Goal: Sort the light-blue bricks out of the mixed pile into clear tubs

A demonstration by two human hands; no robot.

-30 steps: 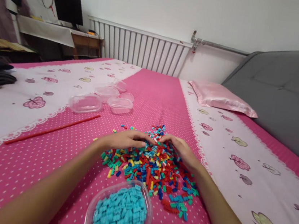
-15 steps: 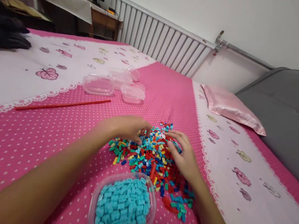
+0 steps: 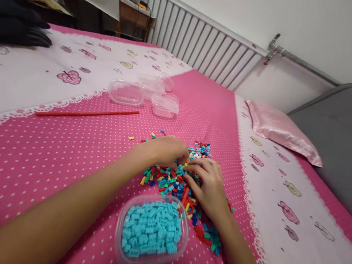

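A loose pile of tiny building bricks [image 3: 172,184] in red, blue, green, yellow and turquoise lies on the pink dotted bedcover. My left hand [image 3: 171,151] is over the far left part of the pile, its fingers bent down close to the thumb among the bricks; whatever is between the fingertips is hidden. On the pile's right side rests my right hand [image 3: 210,187], palm down, with fingers apart and the tips touching bricks near the left hand. Closer to me stands a clear plastic container [image 3: 119,232] filled with turquoise bricks [image 3: 152,226].
Several clear plastic containers [image 3: 126,93] stand farther back on the bedcover [image 3: 80,154]. A thin red stick [image 3: 86,113] lies to the left. A pink pillow [image 3: 285,130] is at the right, beside a grey headboard [image 3: 346,127]. A black glove-like item [image 3: 18,27] sits far left.
The view has shifted slightly, so the surroundings sit farther right. My hands have come closer together over the pile, and the left fingers have drawn nearer the thumb.
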